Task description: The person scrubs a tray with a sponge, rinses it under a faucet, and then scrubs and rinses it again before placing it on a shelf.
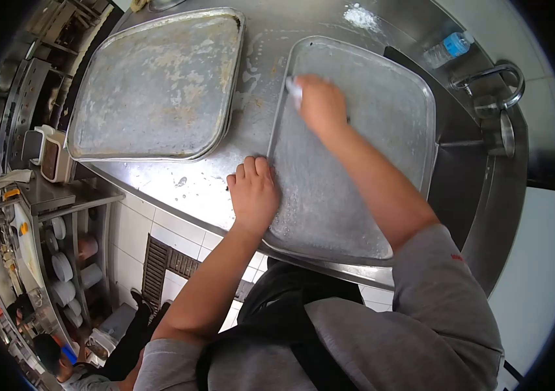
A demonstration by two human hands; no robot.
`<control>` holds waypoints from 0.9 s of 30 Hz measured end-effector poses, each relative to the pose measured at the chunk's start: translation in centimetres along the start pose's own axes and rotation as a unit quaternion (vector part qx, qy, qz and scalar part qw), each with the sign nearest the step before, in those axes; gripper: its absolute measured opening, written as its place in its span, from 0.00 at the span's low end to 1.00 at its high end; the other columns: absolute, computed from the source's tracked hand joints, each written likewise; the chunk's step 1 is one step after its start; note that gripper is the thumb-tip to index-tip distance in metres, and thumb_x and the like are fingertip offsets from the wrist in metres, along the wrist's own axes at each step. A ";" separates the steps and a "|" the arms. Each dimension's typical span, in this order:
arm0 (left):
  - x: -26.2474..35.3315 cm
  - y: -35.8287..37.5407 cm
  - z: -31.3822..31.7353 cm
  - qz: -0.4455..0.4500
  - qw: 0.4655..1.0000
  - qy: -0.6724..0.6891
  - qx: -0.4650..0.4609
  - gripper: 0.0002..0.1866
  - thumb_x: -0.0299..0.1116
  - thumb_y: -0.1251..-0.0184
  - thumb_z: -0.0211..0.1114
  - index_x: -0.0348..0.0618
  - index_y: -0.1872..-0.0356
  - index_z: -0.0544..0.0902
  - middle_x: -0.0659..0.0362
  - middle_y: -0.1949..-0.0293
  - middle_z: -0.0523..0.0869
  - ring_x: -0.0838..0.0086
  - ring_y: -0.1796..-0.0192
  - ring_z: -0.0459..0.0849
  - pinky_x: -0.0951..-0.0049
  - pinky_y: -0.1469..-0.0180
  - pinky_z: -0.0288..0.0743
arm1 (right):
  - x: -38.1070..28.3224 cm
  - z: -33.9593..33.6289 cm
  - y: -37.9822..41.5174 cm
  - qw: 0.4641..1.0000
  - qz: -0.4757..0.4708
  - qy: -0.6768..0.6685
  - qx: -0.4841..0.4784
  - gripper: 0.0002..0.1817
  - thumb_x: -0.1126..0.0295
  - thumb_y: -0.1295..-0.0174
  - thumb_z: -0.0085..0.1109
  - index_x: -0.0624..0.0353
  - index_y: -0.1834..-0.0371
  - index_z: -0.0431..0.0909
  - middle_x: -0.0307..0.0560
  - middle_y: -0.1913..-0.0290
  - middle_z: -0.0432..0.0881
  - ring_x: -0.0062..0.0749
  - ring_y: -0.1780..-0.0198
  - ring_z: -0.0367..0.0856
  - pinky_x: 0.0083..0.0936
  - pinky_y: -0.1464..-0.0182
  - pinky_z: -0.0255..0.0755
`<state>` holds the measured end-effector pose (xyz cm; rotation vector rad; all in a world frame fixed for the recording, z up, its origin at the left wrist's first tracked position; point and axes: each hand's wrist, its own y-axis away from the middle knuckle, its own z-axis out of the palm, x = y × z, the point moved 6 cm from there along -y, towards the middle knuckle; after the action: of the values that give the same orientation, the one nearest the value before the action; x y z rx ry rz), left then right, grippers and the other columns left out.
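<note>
So the big metal baking tray (362, 163) sits flat on the steel counter (193, 189), right in front of the person and just beside the sink faucet (496, 81). It looks wet and soapy, so I'd guess it's slippery, plus stiff and fairly light for its size. Best place to hold it is probably the raised rim, which is pretty much what's happening.

Left hand (255, 192) lies palm down on the tray's near left edge, fingers together and flat, pinning it rather than gripping. Right hand (320, 104) reaches to the tray's far left corner, arm stretched out across it, fingers curled around a small whitish scrubber (294, 88) pressed onto the surface.

A second, more stained tray (160, 85) sits well left of the soapy tray, and a water bottle (450, 47) lies beyond its far right corner.
</note>
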<state>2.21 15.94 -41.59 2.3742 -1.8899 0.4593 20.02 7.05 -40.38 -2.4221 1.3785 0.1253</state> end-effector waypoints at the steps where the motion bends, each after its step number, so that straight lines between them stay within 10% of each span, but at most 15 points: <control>1: -0.1 -0.2 0.1 -0.003 1.000 0.003 0.003 0.07 0.31 0.34 0.60 0.41 0.61 0.73 0.53 0.61 0.77 0.58 0.58 0.78 0.56 0.57 0.67 | -0.7 0.0 1.3 0.999 -0.021 0.002 -0.033 0.11 0.70 0.44 0.62 0.50 0.56 0.83 0.40 0.56 0.83 0.46 0.55 0.82 0.42 0.55 0.77; 14: -0.3 0.2 0.3 -0.002 1.000 0.000 0.020 0.06 0.32 0.35 0.59 0.45 0.63 0.72 0.57 0.62 0.75 0.63 0.60 0.76 0.59 0.57 0.64 | -0.3 -0.2 1.3 0.998 0.036 -0.042 -0.004 0.13 0.64 0.45 0.67 0.53 0.57 0.82 0.43 0.55 0.83 0.44 0.51 0.80 0.39 0.50 0.74; 17: -0.4 0.1 0.4 -0.005 1.000 0.002 0.014 0.06 0.32 0.35 0.59 0.45 0.63 0.72 0.57 0.62 0.75 0.64 0.60 0.76 0.59 0.57 0.64 | 2.3 -1.1 1.6 0.964 0.090 -0.216 0.126 0.12 0.68 0.43 0.65 0.55 0.56 0.80 0.49 0.56 0.82 0.50 0.51 0.79 0.41 0.49 0.72; 27: -0.4 0.2 0.4 -0.005 1.000 0.001 0.014 0.06 0.33 0.36 0.59 0.46 0.62 0.73 0.58 0.61 0.75 0.65 0.60 0.76 0.60 0.57 0.64 | 0.9 -0.6 -0.4 0.997 0.057 -0.056 0.024 0.15 0.67 0.41 0.64 0.55 0.50 0.81 0.49 0.51 0.81 0.48 0.49 0.79 0.39 0.47 0.74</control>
<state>2.05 16.22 -42.14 2.3986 -1.8839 0.4903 20.76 6.30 -39.91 -2.2616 1.4523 0.2496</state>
